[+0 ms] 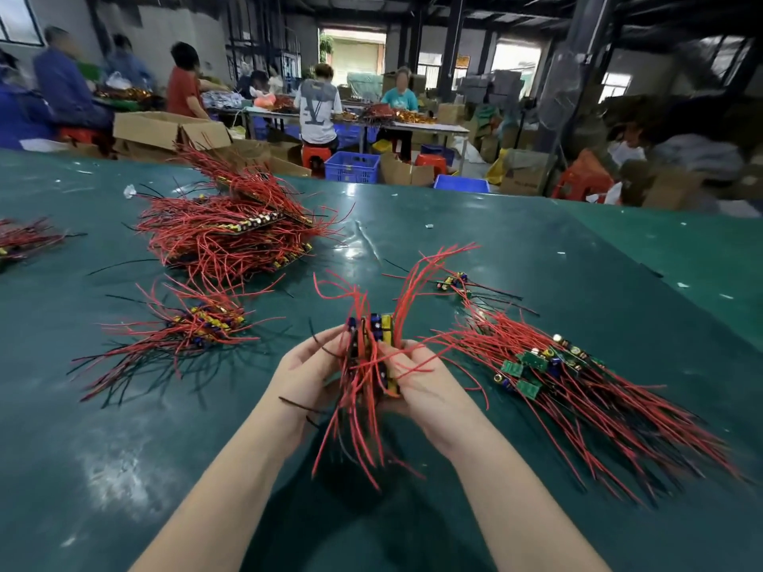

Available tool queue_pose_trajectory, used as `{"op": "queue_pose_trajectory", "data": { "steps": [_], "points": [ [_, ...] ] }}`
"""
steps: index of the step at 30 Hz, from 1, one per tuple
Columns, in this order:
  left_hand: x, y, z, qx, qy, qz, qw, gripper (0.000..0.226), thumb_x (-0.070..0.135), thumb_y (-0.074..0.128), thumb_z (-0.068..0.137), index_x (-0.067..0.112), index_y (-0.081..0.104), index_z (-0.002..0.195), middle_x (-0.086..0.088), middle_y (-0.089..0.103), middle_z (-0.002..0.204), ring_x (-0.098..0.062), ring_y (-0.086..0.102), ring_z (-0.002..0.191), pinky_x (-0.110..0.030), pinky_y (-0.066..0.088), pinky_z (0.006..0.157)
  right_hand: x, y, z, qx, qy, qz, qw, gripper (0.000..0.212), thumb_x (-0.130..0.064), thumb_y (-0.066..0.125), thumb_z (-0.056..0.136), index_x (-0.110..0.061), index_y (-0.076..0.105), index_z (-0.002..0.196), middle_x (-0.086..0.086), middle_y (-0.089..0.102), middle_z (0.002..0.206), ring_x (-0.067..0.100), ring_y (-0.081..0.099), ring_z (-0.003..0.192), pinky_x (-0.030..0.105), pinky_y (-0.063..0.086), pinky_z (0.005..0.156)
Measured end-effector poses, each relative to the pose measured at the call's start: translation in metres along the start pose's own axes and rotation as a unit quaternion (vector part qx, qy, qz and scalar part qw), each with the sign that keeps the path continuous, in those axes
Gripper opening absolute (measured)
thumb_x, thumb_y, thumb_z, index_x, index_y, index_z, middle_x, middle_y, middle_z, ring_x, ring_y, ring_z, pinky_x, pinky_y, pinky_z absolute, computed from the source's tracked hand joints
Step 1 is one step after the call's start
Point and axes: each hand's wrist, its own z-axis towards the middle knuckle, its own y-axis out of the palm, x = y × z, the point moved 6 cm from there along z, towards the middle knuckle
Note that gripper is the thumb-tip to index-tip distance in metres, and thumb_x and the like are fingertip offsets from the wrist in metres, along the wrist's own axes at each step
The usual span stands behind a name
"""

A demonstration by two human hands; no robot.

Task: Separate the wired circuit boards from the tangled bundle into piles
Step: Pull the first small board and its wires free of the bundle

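Between both hands, above the green table [536,262], I hold a small stack of circuit boards [377,344] with red and black wires sticking up and hanging down. My left hand [307,367] grips the stack's left side; my right hand [417,375] grips its right side. A tangled bundle of boards with green faces and long red wires [549,365] lies to the right. A small sorted pile [202,324] lies to the left, and a big heap [239,233] sits behind it.
Two loose wired boards [454,282] lie behind the bundle. Another pile [24,241] shows at the far left edge. Beyond the table's far edge stand cardboard boxes [165,130], blue crates [351,167] and several seated people at other tables.
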Motion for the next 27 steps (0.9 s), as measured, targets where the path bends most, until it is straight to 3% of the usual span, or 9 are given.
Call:
{"op": "queue_pose_trajectory", "data": {
  "steps": [4,6,9,11,13,16,18,20,27],
  "points": [
    [0.000,-0.001,-0.003,-0.005,-0.001,-0.005,1.000,0.019,0.012,0.065,0.074,0.015,0.075,0.090,-0.009,0.074,0.080,-0.017,0.069,0.063,-0.030,0.058,0.062,0.001,-0.003,0.002,-0.013,-0.008,-0.019,1.000,0.026,-0.018,0.048,0.100,0.000,0.052,0.119,0.012,0.058,0.089,0.010,0.055,0.060,0.022,0.052,0.051],
    [-0.001,-0.002,-0.002,-0.006,-0.022,0.030,0.999,0.022,0.005,0.060,0.081,0.016,0.073,0.094,-0.008,0.073,0.080,-0.017,0.067,0.065,-0.030,0.055,0.067,0.001,-0.009,0.001,-0.032,-0.017,-0.013,0.999,0.018,-0.019,0.052,0.097,-0.008,0.058,0.111,0.006,0.064,0.082,0.009,0.059,0.057,0.023,0.053,0.053],
    [-0.004,0.002,0.000,-0.026,-0.062,0.081,0.994,0.033,0.006,0.045,0.089,0.011,0.066,0.114,-0.012,0.068,0.092,-0.024,0.062,0.078,-0.034,0.048,0.081,0.009,-0.023,0.003,-0.033,0.003,0.006,0.999,0.016,-0.021,0.063,0.085,-0.013,0.063,0.099,0.006,0.068,0.083,0.019,0.061,0.066,0.034,0.051,0.069],
    [-0.007,0.004,-0.001,-0.036,-0.073,0.093,0.992,0.027,0.015,0.048,0.090,0.011,0.068,0.107,-0.011,0.068,0.093,-0.024,0.063,0.081,-0.035,0.049,0.084,0.014,-0.030,0.004,-0.030,0.019,-0.013,0.999,0.014,-0.025,0.068,0.078,-0.017,0.068,0.090,0.005,0.069,0.081,0.019,0.060,0.066,0.034,0.049,0.070],
    [-0.012,0.003,-0.002,-0.043,-0.067,0.096,0.992,0.018,0.013,0.052,0.091,0.013,0.069,0.087,-0.004,0.072,0.078,-0.015,0.067,0.066,-0.027,0.056,0.069,0.017,-0.032,0.003,-0.043,0.026,-0.031,0.998,0.006,-0.025,0.068,0.080,-0.022,0.073,0.081,0.001,0.068,0.077,0.012,0.060,0.061,0.027,0.047,0.061],
    [-0.014,0.003,-0.004,-0.054,-0.054,0.077,0.994,0.021,0.001,0.048,0.093,0.011,0.063,0.083,0.000,0.071,0.067,-0.008,0.065,0.055,-0.019,0.053,0.053,0.022,-0.033,0.004,-0.044,0.038,-0.006,0.998,0.014,-0.027,0.071,0.074,-0.017,0.072,0.083,0.000,0.068,0.074,0.009,0.060,0.058,0.024,0.047,0.058],
    [-0.013,0.003,-0.004,-0.058,-0.037,0.055,0.996,0.008,0.005,0.054,0.084,0.009,0.061,0.084,0.002,0.070,0.066,-0.006,0.065,0.055,-0.019,0.054,0.053,0.025,-0.034,0.005,-0.050,0.050,0.023,0.997,0.020,-0.023,0.072,0.075,-0.011,0.069,0.092,0.001,0.071,0.072,0.009,0.063,0.056,0.020,0.049,0.053],
    [-0.011,0.004,-0.005,-0.061,-0.029,0.042,0.997,0.013,0.013,0.058,0.074,0.008,0.061,0.086,0.002,0.071,0.067,-0.005,0.066,0.057,-0.018,0.054,0.055,0.026,-0.035,0.005,-0.061,0.054,0.041,0.996,0.026,-0.023,0.077,0.072,-0.009,0.072,0.094,0.003,0.073,0.077,0.010,0.065,0.059,0.019,0.051,0.054],
    [-0.015,0.000,-0.006,-0.088,-0.058,0.081,0.991,0.020,0.012,0.060,0.077,0.015,0.078,0.084,-0.002,0.075,0.077,-0.010,0.070,0.066,-0.023,0.055,0.059,0.030,-0.037,0.004,-0.085,0.070,0.024,0.994,0.016,-0.030,0.075,0.066,-0.023,0.079,0.079,-0.001,0.072,0.068,0.009,0.063,0.052,0.018,0.048,0.049]
  ]
}}
